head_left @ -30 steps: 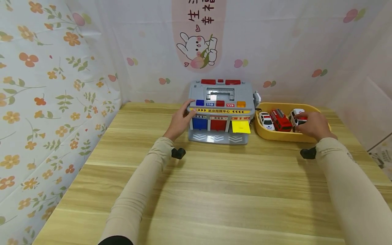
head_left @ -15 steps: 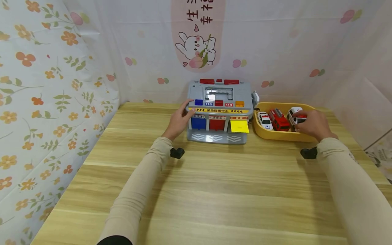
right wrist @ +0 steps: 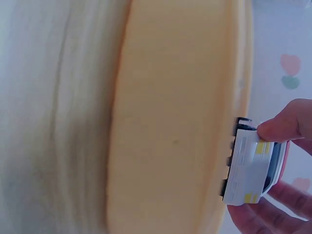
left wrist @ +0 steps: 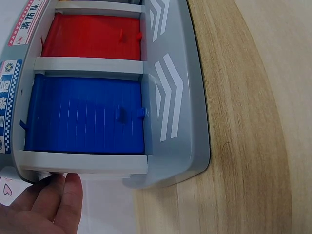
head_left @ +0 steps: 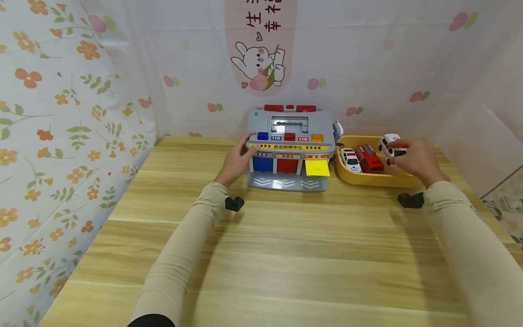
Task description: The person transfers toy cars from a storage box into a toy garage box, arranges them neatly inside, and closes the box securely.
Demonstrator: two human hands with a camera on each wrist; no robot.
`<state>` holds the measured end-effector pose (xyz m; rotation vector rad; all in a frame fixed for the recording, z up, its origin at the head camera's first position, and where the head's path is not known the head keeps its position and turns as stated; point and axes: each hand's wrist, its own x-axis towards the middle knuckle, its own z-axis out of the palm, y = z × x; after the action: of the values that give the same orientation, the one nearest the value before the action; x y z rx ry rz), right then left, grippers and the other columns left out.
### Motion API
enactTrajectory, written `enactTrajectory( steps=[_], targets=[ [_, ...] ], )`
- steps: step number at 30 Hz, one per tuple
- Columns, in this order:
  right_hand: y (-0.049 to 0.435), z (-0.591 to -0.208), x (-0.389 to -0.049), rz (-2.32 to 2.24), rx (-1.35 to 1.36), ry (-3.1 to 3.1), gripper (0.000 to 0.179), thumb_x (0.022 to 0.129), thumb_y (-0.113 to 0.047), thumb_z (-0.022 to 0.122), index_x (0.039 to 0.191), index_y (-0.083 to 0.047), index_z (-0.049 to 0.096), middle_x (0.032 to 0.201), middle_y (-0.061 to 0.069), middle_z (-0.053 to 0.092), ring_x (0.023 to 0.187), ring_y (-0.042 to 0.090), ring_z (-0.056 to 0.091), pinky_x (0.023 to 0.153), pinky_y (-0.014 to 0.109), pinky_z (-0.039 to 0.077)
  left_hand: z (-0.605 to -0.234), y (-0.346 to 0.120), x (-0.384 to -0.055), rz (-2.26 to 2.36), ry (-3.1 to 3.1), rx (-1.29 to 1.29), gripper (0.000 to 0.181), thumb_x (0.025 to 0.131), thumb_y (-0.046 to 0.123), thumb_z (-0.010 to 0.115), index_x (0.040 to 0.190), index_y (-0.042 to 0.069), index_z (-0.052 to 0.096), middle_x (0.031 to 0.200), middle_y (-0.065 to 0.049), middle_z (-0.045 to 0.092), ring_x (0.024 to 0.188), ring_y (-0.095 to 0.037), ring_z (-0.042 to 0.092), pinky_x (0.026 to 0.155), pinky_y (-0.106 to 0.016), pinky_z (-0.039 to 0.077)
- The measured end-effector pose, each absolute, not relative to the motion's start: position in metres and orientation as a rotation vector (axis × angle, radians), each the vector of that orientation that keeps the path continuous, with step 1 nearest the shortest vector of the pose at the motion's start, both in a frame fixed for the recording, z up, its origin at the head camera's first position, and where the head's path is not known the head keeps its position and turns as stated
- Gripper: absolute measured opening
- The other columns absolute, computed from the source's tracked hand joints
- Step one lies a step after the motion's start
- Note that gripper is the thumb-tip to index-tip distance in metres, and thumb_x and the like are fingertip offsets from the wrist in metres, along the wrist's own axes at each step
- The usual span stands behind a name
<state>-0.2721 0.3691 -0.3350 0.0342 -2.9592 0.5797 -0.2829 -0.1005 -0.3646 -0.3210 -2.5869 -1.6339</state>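
A grey toy rescue station (head_left: 291, 136) stands at the back of the table, with blue and red garage doors and a raised yellow flap (head_left: 317, 168). My left hand (head_left: 237, 163) grips its left front corner, thumb in front; in the left wrist view, fingers (left wrist: 68, 200) lie against its side beside the blue door (left wrist: 87, 114). To the right, my right hand (head_left: 418, 159) pinches a white toy ambulance (head_left: 389, 144) between thumb and fingers, tilted above the yellow tray (head_left: 376, 180). The right wrist view shows the ambulance (right wrist: 248, 168) by the tray's rim, its wheels facing the tray.
In the tray lie a white toy police car (head_left: 350, 160) and a red toy fire truck (head_left: 369, 159). A small white piece (head_left: 337, 130) projects from the station's right side. Patterned cloth (head_left: 184, 68) hangs behind and left of the wooden table (head_left: 286, 254).
My right hand has lifted the ambulance up from among the vehicles in the tray. My left hand keeps its hold on the station's corner. The head view has shifted slightly.
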Motion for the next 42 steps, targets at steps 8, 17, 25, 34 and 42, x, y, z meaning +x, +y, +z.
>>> enactTrajectory(
  steps=[8, 17, 25, 34, 42],
  targets=[
    [0.354, -0.325, -0.266, 0.629, 0.026, -2.944, 0.044, 0.089, -0.014, 0.067, 0.129, 0.001, 0.062, 0.135, 0.040, 0.049, 0.120, 0.055, 0.039, 0.099, 0.066, 0.032, -0.364, -0.101, -0.282, -1.642, -2.584, -0.329, 0.046, 0.103, 0.044, 0.051, 0.148, 0.034, 0.044, 0.122, -0.010, 0.058, 0.112, -0.023, 0.055, 0.106, -0.045, 0.049],
    [0.339, -0.319, -0.253, 0.674, 0.049, -2.904, 0.045, 0.089, -0.014, 0.068, 0.130, 0.002, 0.062, 0.134, 0.039, 0.049, 0.123, 0.056, 0.036, 0.103, 0.069, 0.026, -0.365, -0.102, -0.284, -1.667, -2.574, -0.335, 0.046, 0.104, 0.043, 0.051, 0.148, 0.033, 0.044, 0.136, -0.012, 0.058, 0.119, -0.024, 0.057, 0.110, -0.046, 0.047],
    [0.325, -0.316, -0.240, 0.681, 0.074, -2.897, 0.047, 0.089, -0.019, 0.069, 0.132, -0.002, 0.062, 0.126, 0.035, 0.049, 0.104, 0.047, 0.043, 0.075, 0.047, 0.036, -0.365, -0.102, -0.284, -1.691, -2.566, -0.336, 0.046, 0.104, 0.042, 0.051, 0.148, 0.033, 0.044, 0.139, -0.012, 0.058, 0.124, -0.025, 0.058, 0.111, -0.047, 0.047],
    [0.304, -0.310, -0.223, 0.661, 0.185, -2.858, 0.046, 0.084, -0.016, 0.076, 0.127, -0.005, 0.067, 0.124, 0.031, 0.053, 0.102, 0.044, 0.051, 0.070, 0.040, 0.040, -0.365, -0.102, -0.284, -1.661, -2.575, -0.339, 0.046, 0.104, 0.043, 0.051, 0.148, 0.033, 0.044, 0.119, -0.012, 0.058, 0.110, -0.024, 0.056, 0.105, -0.047, 0.049],
    [0.288, -0.311, -0.210, 0.686, 0.264, -2.805, 0.043, 0.079, -0.012, 0.079, 0.121, -0.005, 0.071, 0.115, 0.028, 0.056, 0.099, 0.041, 0.053, 0.074, 0.041, 0.036, -0.366, -0.103, -0.286, -1.634, -2.588, -0.330, 0.046, 0.103, 0.044, 0.051, 0.148, 0.035, 0.044, 0.106, -0.007, 0.052, 0.107, -0.023, 0.054, 0.102, -0.044, 0.049]
  ],
)
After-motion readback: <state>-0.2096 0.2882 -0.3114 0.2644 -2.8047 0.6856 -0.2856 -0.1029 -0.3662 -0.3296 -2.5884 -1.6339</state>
